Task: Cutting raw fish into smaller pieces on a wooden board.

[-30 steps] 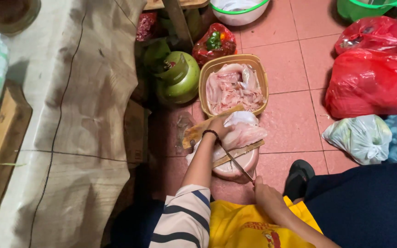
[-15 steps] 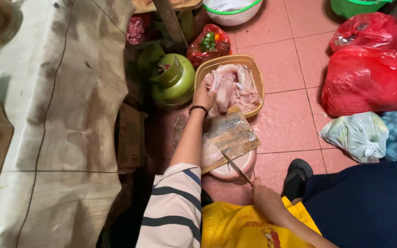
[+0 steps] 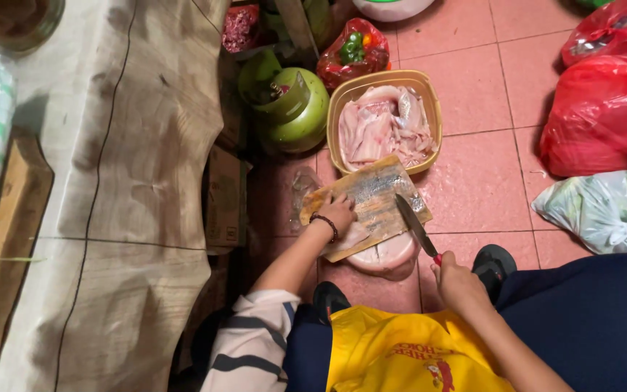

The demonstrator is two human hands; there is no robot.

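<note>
A wooden cutting board [image 3: 371, 199] rests on a round bowl [image 3: 390, 255] on the tiled floor. My left hand [image 3: 337, 212] presses down on the board's near left part, touching a pale piece of raw meat [image 3: 353, 236] at its edge. My right hand [image 3: 455, 279] grips a knife [image 3: 416, 225] by its red handle, blade lying over the board's right side. Just beyond the board, a tan basket [image 3: 429, 101] holds a heap of raw pale-pink meat [image 3: 382, 127].
A green gas cylinder [image 3: 292, 105] stands left of the basket. A bag of peppers [image 3: 353, 51] lies beyond it. Red plastic bags [image 3: 604, 109] and a clear bag of greens [image 3: 600, 210] sit at the right. A cloth-covered table [image 3: 110, 181] fills the left.
My left hand reached to the basket of meat, then came back onto the cutting board. The knife has swung over the board's right side.
</note>
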